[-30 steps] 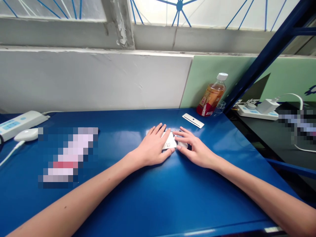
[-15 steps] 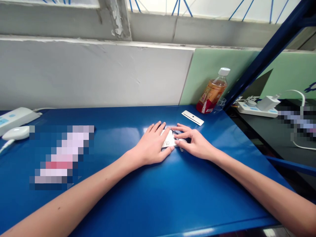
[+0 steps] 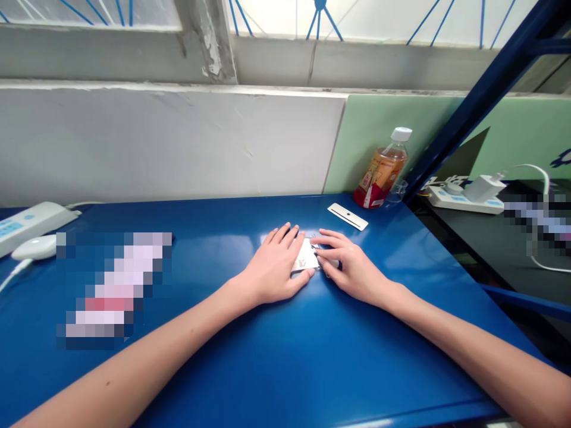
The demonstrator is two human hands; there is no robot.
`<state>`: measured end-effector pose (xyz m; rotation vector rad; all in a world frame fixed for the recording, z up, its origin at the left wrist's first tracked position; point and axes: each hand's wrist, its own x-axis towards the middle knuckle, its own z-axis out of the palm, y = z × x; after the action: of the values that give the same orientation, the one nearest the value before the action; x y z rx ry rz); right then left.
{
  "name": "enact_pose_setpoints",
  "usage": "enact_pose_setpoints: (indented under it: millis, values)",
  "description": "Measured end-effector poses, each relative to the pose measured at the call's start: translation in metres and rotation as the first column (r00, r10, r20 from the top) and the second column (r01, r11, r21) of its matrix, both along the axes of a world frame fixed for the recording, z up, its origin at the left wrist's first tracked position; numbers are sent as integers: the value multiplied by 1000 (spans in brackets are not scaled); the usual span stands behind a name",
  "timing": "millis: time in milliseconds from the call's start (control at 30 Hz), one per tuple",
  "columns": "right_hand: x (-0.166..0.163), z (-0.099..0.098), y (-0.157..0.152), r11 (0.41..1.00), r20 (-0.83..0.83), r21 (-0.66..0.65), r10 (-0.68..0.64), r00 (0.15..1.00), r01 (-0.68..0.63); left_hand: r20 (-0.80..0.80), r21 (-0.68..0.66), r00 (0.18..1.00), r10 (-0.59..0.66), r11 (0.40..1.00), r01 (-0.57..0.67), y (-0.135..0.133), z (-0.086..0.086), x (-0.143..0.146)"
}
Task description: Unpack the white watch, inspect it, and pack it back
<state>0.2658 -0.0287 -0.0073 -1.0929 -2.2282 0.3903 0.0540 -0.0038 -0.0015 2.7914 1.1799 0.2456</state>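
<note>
A small white flat packet (image 3: 307, 258) lies on the blue table (image 3: 285, 351) between my two hands. My left hand (image 3: 274, 267) rests flat on its left part, fingers stretched out and pressing it down. My right hand (image 3: 347, 267) lies at its right edge, fingers extended and close together, their tips touching the packet and a small metal piece beside it. What that metal piece is cannot be made out.
A white strip with a dark dot (image 3: 348, 216) lies behind the hands. A bottle of orange drink (image 3: 381, 169) stands at the back right. A white device (image 3: 27, 221) and a mouse (image 3: 33, 246) sit far left. A power strip (image 3: 464, 199) lies on the right bench.
Both hands stay on the packet; my right fingers have shifted slightly along its right edge. The view has tilted a little.
</note>
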Motion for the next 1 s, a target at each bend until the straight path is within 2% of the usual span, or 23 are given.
enact_pose_setpoints:
  millis: [200, 300, 400, 533, 733, 833, 1000]
  values:
    - [4, 2, 5, 993, -65, -111, 37, 997, -44, 6, -9, 1000, 1, 1000, -1, 0, 1, 0]
    - [7, 3, 7, 991, -52, -87, 102, 993, -106, 9, -11, 1000, -1, 1000, 1, 0, 1, 1]
    - [8, 5, 8, 983, 43, -27, 182, 982, -181, -2, -9, 1000, -3, 1000, 3, 0, 1, 1]
    - [9, 8, 7, 978, 123, 6, 206, 971, -208, -8, 3, 1000, -10, 1000, 10, 0, 0, 1]
    - [8, 13, 8, 963, 100, -85, 262, 960, -254, -17, -3, 1000, -25, 1000, 25, 2, 1, 1]
    - [7, 14, 8, 963, 86, -97, 259, 962, -251, -19, -6, 999, -29, 1000, 29, 2, 2, 1]
    - [7, 7, 10, 982, 7, -62, 177, 984, -176, -4, -18, 1000, -15, 1000, 15, 2, -1, 1]
